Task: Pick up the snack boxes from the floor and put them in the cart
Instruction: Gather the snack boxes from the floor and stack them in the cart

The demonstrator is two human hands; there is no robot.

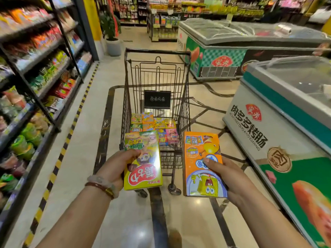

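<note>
Left hand (114, 167) grips yellow snack box (143, 161) | right hand (231, 174) grips orange snack box (202, 165) | both raised short of shopping cart (157, 52), ready to join boxes inside (154, 127)

This is a supermarket aisle: stocked snack shelves (41, 72) line the left side, glass-topped chest freezers (279, 108) with printed branding stand on the right, a wire shopping cart (157, 83) sits on the tiled floor (86, 140), and more product racks (161, 24) fill the background.
</note>
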